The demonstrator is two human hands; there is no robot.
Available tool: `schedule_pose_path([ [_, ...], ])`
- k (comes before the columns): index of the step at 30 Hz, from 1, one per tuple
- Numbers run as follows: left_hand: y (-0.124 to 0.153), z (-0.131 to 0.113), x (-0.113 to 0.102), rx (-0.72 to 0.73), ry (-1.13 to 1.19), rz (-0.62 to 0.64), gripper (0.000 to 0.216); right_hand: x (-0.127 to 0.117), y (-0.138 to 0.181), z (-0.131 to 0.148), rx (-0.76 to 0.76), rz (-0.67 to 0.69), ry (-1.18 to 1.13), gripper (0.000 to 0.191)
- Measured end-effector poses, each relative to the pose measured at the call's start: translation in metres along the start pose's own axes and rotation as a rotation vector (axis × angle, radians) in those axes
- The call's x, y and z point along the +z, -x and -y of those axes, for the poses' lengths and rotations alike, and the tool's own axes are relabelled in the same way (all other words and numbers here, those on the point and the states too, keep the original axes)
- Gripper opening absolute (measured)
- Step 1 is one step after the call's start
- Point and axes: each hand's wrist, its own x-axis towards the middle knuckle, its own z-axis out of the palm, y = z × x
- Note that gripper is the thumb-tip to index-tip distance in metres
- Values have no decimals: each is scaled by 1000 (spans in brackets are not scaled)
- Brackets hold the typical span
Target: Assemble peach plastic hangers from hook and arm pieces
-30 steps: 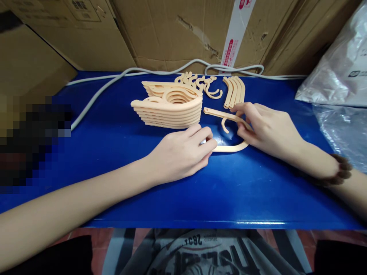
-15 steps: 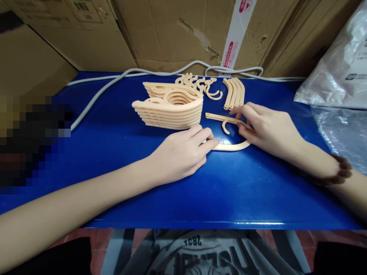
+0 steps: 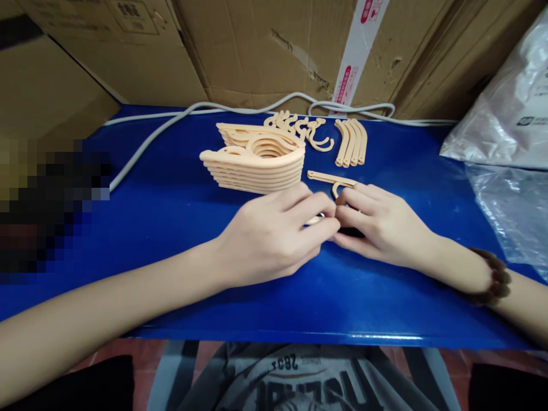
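A beige plastic hanger (image 3: pixel 329 176) lies partly under my hands, with one straight arm and part of its curved hook showing. Between the thumb and fingers of my left hand (image 3: pixel 278 231), a short bit of a hanger arm (image 3: pixel 314 220) is visible. My right hand (image 3: pixel 379 225) has its fingers pressed together against the left fingertips; what they grip is hidden. Just beyond the left hand stands a neat stack of beige folded hangers (image 3: pixel 257 168).
Loose hooks (image 3: pixel 319 142) lie in a heap behind the stack. Beside them are several curved arm strips (image 3: pixel 351 142) in a row. A white cable (image 3: pixel 192 108) runs along the cardboard boxes (image 3: pixel 257 57). A plastic bag (image 3: pixel 496 108) occupies the right side of the blue table (image 3: pixel 299 311).
My right hand has come left and towards me, off the hanger's rounded end, and now meets the left fingertips. The left hand has shifted slightly right.
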Motion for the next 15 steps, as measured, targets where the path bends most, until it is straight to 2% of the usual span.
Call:
schedule_pose_path([
  [4, -17, 18, -22, -185, 81, -27, 19, 4, 0, -1, -2, 40, -125, 23],
  [9, -46, 73, -42, -534, 16, -34, 21, 1, -1, 2, -13, 72, -231, 19],
  [12, -60, 114, -35, -638, 9, 34, 26, -1, 1, 6, -34, 75, -171, 21],
  [13, -64, 127, -29, -656, -16, 109, 27, -1, 2, 7, -43, 78, -138, 22],
  [14, -67, 139, -22, -754, -117, 177, 23, -1, 3, 7, -50, 78, -103, 22],
  [15, -69, 150, -14, -786, -145, 245, 22, -1, 4, 7, -53, 76, -67, 22],
])
